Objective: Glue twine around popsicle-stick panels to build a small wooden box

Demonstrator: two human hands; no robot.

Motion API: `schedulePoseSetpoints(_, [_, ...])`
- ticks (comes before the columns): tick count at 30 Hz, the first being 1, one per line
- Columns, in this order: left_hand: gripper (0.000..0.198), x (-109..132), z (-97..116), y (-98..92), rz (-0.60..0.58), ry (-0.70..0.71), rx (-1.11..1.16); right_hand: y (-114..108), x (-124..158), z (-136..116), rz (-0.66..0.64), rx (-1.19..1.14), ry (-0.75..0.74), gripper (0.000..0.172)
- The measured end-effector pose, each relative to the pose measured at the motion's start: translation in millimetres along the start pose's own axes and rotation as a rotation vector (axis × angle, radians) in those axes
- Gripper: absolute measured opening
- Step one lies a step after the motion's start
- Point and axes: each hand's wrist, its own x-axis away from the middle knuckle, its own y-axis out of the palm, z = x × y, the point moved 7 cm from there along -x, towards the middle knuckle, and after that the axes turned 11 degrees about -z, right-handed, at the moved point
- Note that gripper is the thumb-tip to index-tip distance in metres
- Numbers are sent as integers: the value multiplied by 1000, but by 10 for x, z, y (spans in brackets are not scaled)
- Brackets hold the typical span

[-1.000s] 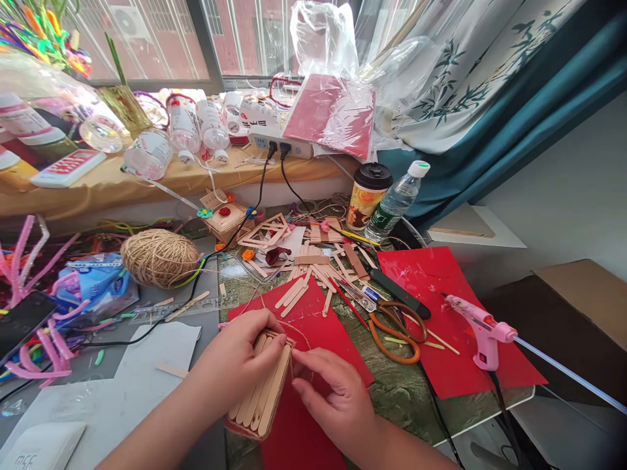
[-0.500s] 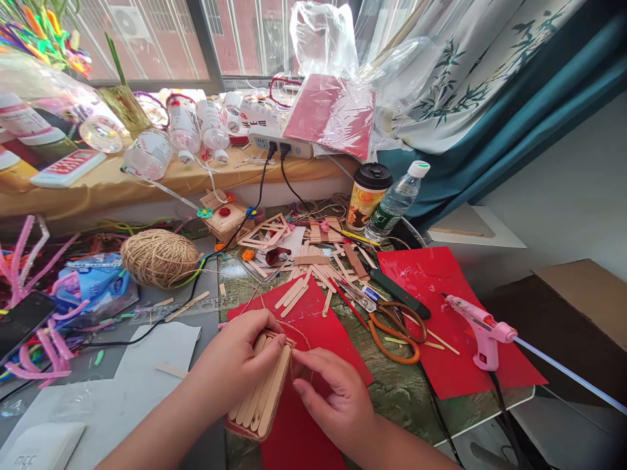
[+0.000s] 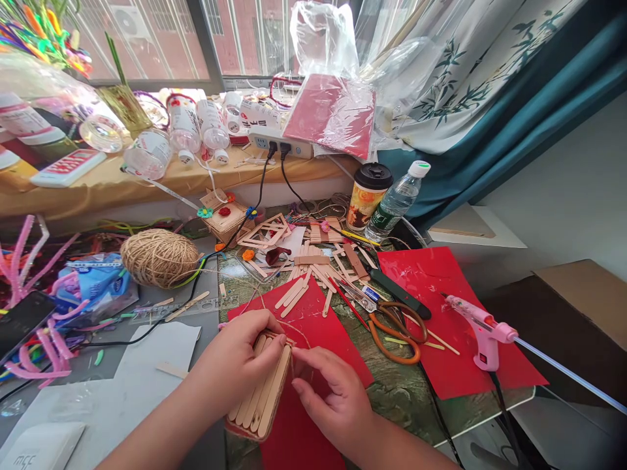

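Note:
My left hand is closed around a small block of craft sticks, its thumb lying across the top sticks. Twine and a reddish edge run around the side of this block. At the block's right edge is my right hand, index fingertip touching the corner and the other fingers curled. A thin strand of twine loops from behind the block down into the right hand. Beneath both hands lies a sheet of red paper. The ball of twine rests farther back on the left.
Loose craft sticks are scattered ahead. Scissors and a pink glue gun lie on the right, partly over another red sheet. A lidded cup and a water bottle stand behind. Pipe cleaners clutter the left.
Almost nothing differs. The right hand has shifted very slightly at the block's edge; the left hand and the block keep their place.

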Motion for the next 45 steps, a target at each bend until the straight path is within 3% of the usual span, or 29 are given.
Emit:
schedulePoseSetpoints(5, [17, 1, -8, 2, -10, -4, 18, -27, 33, -56, 21, 73, -50, 46])
schedulePoseSetpoints(8, [15, 6, -20, 2, -8, 1, 6, -113, 61, -56, 134, 64, -28, 29])
schedulePoseSetpoints(10, [15, 8, -24, 4, -7, 5, -13, -177, 78, -22, 214, 20, 7, 19])
schedulePoseSetpoints(13, [19, 5, -27, 12, -12, 9, -9, -254, 101, 65, 294, -51, 48, 20])
schedulePoseSetpoints(17, [27, -13, -56, -3, -21, 16, 85, -292, 120, 205, 308, -152, 99, 15])
schedulePoseSetpoints(20, [30, -9, -141, -120, 69, 17, 172, -298, 113, 251, 318, -208, 106, 11])
schedulePoseSetpoints(24, [33, 64, -321, -335, 286, 20, 273, -348, 129, 280, 440, -280, 81, 15])
schedulePoseSetpoints(29, [25, 157, -361, -460, 469, 134, 381, -395, 149, 404, 503, -362, 140, 18])
schedulePoseSetpoints(33, [23, 182, -313, -518, 531, 200, 465, -640, 171, 424, 701, -318, 102, 22])
schedulePoseSetpoints(36, [24, 183, -295, -521, 494, 164, 494, -804, 154, 442, 817, -336, 74, 22])
schedulePoseSetpoints(40, [23, 227, -230, -522, 449, 129, 423, -784, 87, 489, 765, -381, 96, 15])
schedulePoseSetpoints(42, [30, 258, -175, -542, 450, 143, 338, -725, 96, 479, 734, -319, 104, 20])
schedulePoseSetpoints(45, [40, 260, -87, -536, 382, 194, 224, -613, 98, 436, 627, -213, 87, 12])
